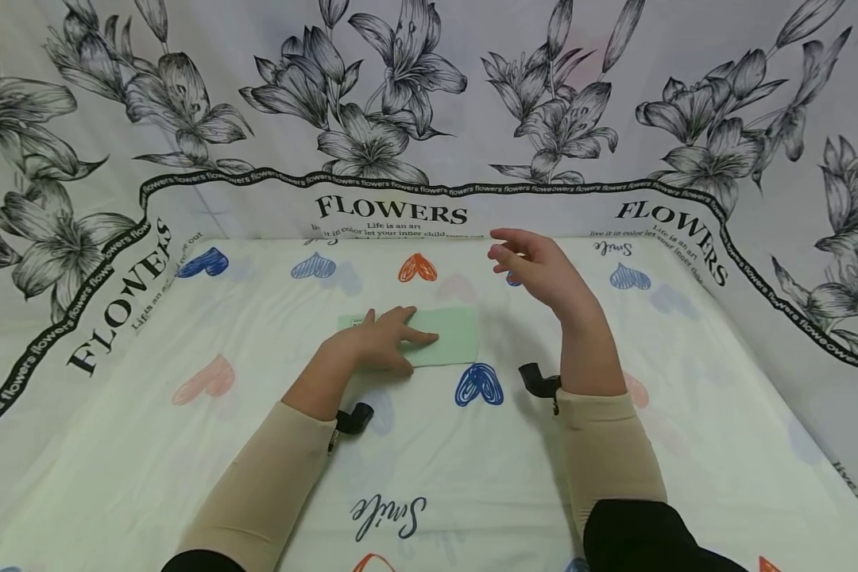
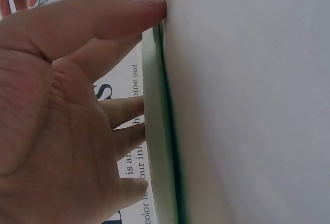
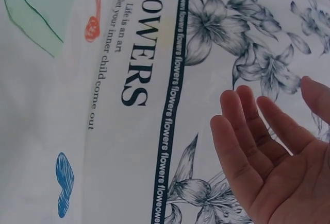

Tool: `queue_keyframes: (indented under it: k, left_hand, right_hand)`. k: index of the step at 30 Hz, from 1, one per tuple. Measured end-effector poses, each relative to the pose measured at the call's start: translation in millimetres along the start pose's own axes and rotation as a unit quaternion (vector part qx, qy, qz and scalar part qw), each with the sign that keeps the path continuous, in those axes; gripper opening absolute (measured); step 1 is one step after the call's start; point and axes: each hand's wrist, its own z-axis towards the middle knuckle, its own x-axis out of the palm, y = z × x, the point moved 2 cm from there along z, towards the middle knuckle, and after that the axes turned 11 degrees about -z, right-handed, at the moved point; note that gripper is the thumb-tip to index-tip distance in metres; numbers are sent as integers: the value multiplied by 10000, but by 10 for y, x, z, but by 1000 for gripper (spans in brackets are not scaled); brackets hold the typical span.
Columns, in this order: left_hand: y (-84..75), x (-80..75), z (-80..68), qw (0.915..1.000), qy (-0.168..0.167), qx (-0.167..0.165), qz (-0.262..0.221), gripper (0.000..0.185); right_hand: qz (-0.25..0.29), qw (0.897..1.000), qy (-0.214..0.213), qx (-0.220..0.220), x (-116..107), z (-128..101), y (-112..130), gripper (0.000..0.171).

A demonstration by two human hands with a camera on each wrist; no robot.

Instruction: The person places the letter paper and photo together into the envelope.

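Observation:
A pale green rectangle of paper (image 1: 454,335) lies flat on the cloth, with a small patch of print near its left end. My left hand (image 1: 377,342) rests on its left part, fingers spread. From the left wrist view, the paper (image 2: 157,110) appears edge-on as a thin strip, with the thumb and fingertips of the left hand (image 2: 67,116) against it. My right hand (image 1: 541,274) is raised to the right of the paper, apart from it, fingers loosely extended and holding nothing. The right wrist view shows its palm (image 3: 289,183) and a corner of the green paper (image 3: 44,13), which looks layered.
Under everything is a white cloth (image 1: 257,453) printed with hearts and "Smile". Behind rises a white curtain-like cloth (image 1: 472,159) with black lily drawings and "FLOWERS" lettering. Black wrist-worn devices (image 1: 355,419) stick out at both cuffs.

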Motion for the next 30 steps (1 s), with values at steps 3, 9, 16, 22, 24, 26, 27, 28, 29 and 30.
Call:
queue_keyframes:
  k: [3,9,16,22,24,26,27,28,29,30]
  left_hand:
    - [-16,-2,5,9999,-3,-97,31,71]
    - [-38,-14,14,9991,-105,-368,202,76]
    - [10,-68,21,9902,-918,-922,504,100]
    - [149,-105,17,9673,-1670,-1795,657,109]
    - [185,-117,4,9586,-1815,-2102,628,107]
    - [209,-126,-15,9485,-1925,-2437,621,106]
    - [218,-130,-25,9436,-1963,-2595,617,104]
    - [225,-131,-34,9391,-1980,-2737,633,103]
    - [232,-130,-41,9352,-1977,-2861,669,103]
    - [238,-128,-47,9321,-1964,-2959,713,103]
  right_hand:
    - [-16,10000,-4,-9,-8,-2,-8,45]
    - [-111,9999,20,34,-10,-8,-13,44]
    - [-193,9998,47,67,-9,-11,-15,45]
    - [-383,9991,62,178,-3,-17,-6,46]
    - [-597,9980,62,218,6,-19,-11,48]
    - [-1045,9941,19,277,21,-22,-15,52]
    - [-1361,9903,-23,288,31,-22,-12,54]
    - [-1733,9844,-79,305,46,-22,-13,56]
    - [-2103,9770,-131,321,68,-17,-11,59]
    - [-2443,9690,-183,338,94,-9,-13,61]
